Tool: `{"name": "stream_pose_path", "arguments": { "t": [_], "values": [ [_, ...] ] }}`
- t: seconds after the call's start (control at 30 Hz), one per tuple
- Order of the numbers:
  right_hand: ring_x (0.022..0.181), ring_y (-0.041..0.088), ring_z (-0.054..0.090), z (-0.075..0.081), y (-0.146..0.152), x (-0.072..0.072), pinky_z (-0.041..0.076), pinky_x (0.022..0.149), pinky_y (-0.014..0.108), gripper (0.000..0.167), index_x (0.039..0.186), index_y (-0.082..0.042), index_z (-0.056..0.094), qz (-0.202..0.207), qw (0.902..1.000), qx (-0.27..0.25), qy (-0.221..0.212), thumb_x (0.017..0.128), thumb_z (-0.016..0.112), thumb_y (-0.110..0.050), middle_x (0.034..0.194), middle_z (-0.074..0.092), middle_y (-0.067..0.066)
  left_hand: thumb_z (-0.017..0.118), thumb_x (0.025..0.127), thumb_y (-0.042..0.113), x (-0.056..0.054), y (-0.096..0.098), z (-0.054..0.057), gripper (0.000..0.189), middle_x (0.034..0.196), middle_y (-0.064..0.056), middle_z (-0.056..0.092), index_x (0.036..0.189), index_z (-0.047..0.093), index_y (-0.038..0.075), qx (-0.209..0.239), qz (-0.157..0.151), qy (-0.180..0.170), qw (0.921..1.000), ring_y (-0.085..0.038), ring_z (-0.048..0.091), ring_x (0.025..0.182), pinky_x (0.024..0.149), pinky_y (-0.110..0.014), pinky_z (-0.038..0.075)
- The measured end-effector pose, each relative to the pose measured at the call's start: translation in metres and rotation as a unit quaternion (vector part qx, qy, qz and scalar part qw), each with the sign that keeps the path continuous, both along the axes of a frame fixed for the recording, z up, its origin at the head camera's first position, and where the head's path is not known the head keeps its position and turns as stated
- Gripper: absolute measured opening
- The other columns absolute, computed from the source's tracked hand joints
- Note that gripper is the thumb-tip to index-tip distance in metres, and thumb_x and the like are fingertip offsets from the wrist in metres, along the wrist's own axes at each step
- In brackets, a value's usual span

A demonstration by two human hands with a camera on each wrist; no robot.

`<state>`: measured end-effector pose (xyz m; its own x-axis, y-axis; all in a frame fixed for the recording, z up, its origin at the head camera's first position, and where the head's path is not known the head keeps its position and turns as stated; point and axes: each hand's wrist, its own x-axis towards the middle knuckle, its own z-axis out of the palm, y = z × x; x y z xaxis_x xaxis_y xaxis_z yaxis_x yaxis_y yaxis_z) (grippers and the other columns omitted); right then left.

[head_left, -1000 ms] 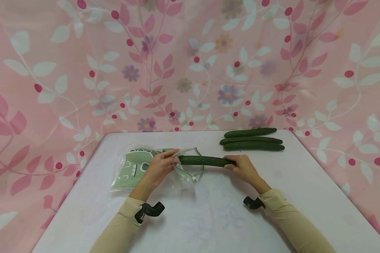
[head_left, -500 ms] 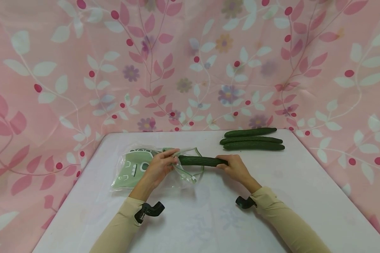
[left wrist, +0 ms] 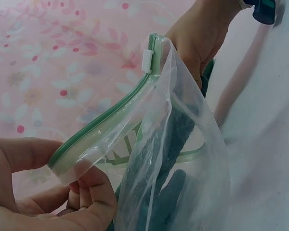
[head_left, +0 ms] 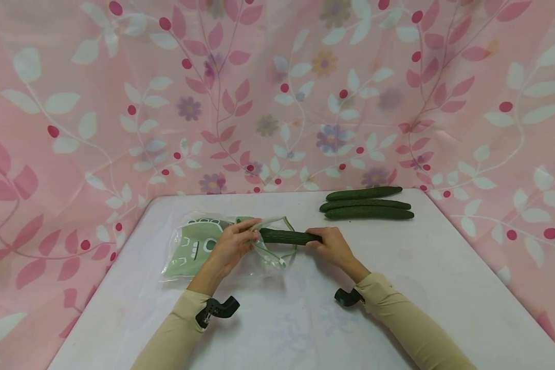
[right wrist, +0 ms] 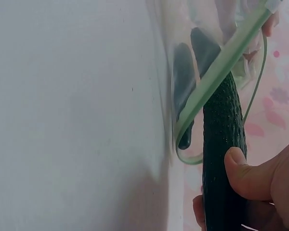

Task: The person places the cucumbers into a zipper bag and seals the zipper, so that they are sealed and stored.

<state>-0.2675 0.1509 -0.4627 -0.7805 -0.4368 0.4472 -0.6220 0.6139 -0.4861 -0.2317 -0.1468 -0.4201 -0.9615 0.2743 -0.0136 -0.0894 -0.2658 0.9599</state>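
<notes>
In the head view a clear zip bag (head_left: pixel 189 259) with a green cartoon print lies on the table, its mouth turned right. My left hand (head_left: pixel 230 245) pinches the bag's edge; the left wrist view shows thumb and fingers on the green zip strip (left wrist: pixel 101 115), which carries a white slider (left wrist: pixel 147 61). With my right hand (head_left: pixel 335 246) I grip the right end of a dark green cucumber (head_left: pixel 284 237), thumb along its side. The cucumber's far end is inside the bag mouth, partly hidden by plastic and my left hand. Dark elongated shapes (right wrist: pixel 183 72) show through the plastic.
Three cucumbers (head_left: pixel 369 213) lie side by side at the table's back right. A white cloth (head_left: pixel 300 318) covers the table. Behind it hangs a pink floral curtain (head_left: pixel 268 92). A black wrist camera (head_left: pixel 217 310) sits at the left cuff.
My right hand has moved left with the cucumber, sliding it further into the bag, so less of it shows outside. The left hand and the bag have stayed nearly still.
</notes>
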Motion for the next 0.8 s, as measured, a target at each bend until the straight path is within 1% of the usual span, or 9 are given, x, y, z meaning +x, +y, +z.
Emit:
{"name": "stream_pose_path", "arguments": {
  "t": [0.17,0.3,0.43,0.57,0.67,0.8],
  "values": [
    [0.078,0.022,0.067,-0.001,-0.009,0.001,0.054,0.075,0.043,0.018,0.102,-0.005,0.079,0.000,1.0000,-0.008,-0.001,0.085,0.084,-0.010,0.093,0.076,0.007,0.056,0.105,0.001,0.001,0.001,0.000,0.050,0.105,-0.006,0.057,0.152,0.044,-0.008,-0.002,0.000,-0.002,1.0000,-0.016,0.057,0.091,0.081,-0.032,0.046],
    [0.086,0.027,0.071,-0.002,-0.017,0.002,0.055,0.079,0.046,0.020,0.104,-0.004,0.080,0.001,1.0000,-0.009,-0.004,0.086,0.083,-0.010,0.098,0.076,0.009,0.056,0.105,0.001,0.002,0.001,0.001,0.051,0.104,-0.006,0.057,0.153,0.042,-0.009,-0.001,-0.002,-0.005,1.0000,-0.016,0.057,0.090,0.081,-0.032,0.046],
    [0.094,0.031,0.072,-0.002,-0.023,0.003,0.056,0.084,0.048,0.023,0.109,-0.002,0.079,-0.005,0.9998,-0.010,-0.016,0.087,0.082,-0.009,0.103,0.076,0.012,0.056,0.104,0.001,0.002,0.001,0.001,0.053,0.103,-0.005,0.057,0.154,0.041,-0.010,-0.003,-0.003,-0.004,1.0000,-0.016,0.056,0.090,0.081,-0.031,0.046],
    [0.097,0.033,0.072,-0.003,-0.027,0.003,0.055,0.086,0.049,0.026,0.111,-0.002,0.079,-0.012,0.9992,-0.016,-0.035,0.087,0.082,-0.008,0.105,0.076,0.013,0.056,0.104,0.001,0.002,0.001,0.001,0.053,0.104,-0.005,0.057,0.154,0.040,-0.009,-0.004,-0.002,-0.002,1.0000,-0.016,0.056,0.091,0.081,-0.031,0.046],
    [0.096,0.032,0.072,-0.004,-0.030,0.002,0.055,0.085,0.050,0.024,0.110,-0.002,0.079,-0.014,0.9989,-0.017,-0.042,0.087,0.082,-0.008,0.103,0.076,0.013,0.056,0.105,0.001,0.002,0.001,0.001,0.053,0.104,-0.005,0.058,0.154,0.040,-0.010,-0.002,-0.003,-0.002,1.0000,-0.015,0.056,0.091,0.081,-0.031,0.046],
    [0.101,0.034,0.072,-0.009,-0.033,0.001,0.054,0.090,0.050,0.026,0.112,-0.002,0.079,-0.011,0.9985,-0.010,-0.053,0.087,0.082,-0.008,0.106,0.076,0.013,0.056,0.104,0.001,0.002,0.000,0.000,0.053,0.104,-0.005,0.058,0.154,0.039,-0.010,0.000,-0.006,-0.003,1.0000,-0.015,0.057,0.090,0.082,-0.031,0.047]
  ]
}}
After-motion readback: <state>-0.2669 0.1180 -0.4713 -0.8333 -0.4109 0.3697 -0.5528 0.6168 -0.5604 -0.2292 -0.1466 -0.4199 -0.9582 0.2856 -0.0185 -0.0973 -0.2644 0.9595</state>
